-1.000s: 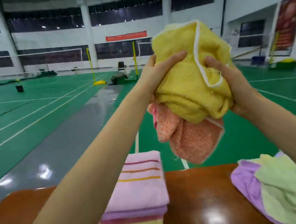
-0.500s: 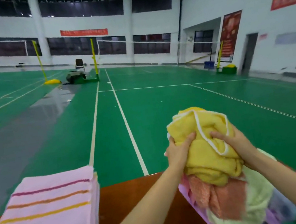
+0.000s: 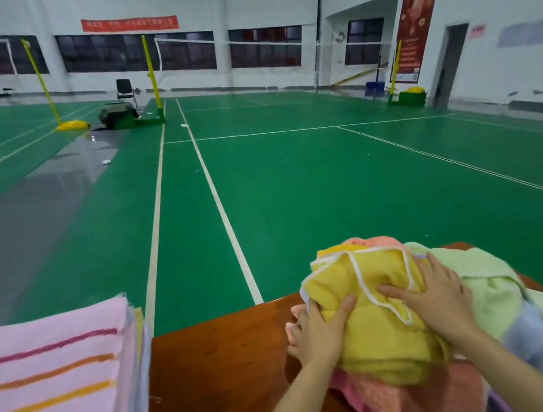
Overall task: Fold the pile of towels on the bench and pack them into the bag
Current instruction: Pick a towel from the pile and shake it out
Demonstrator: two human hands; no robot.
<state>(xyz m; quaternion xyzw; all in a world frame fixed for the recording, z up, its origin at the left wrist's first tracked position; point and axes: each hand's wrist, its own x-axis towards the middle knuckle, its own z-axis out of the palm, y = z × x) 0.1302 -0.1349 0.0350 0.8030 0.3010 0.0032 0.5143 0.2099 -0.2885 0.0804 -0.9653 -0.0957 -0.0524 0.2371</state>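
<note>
A crumpled yellow towel (image 3: 379,330) with white trim lies on top of the loose pile at the right end of the wooden bench (image 3: 222,368). Under it are a salmon towel (image 3: 423,400), a light green towel (image 3: 491,284) and a pale blue one (image 3: 532,337). My left hand (image 3: 321,334) holds the yellow towel's left side, thumb on top, fingers round its edge. My right hand (image 3: 438,301) presses on its right side with fingers spread. A folded stack topped by a pink striped towel (image 3: 55,383) sits at the left. No bag is in view.
Beyond the bench stretches a green court floor (image 3: 295,185) with white lines. Far back stand yellow net posts (image 3: 150,73), a chair (image 3: 125,88) and a dark bag-like heap (image 3: 116,114). The bare bench top lies between the stack and the pile.
Both hands have brought the yellow and salmon towels down from chest height onto the pile at the right. The view has swung right and downward.
</note>
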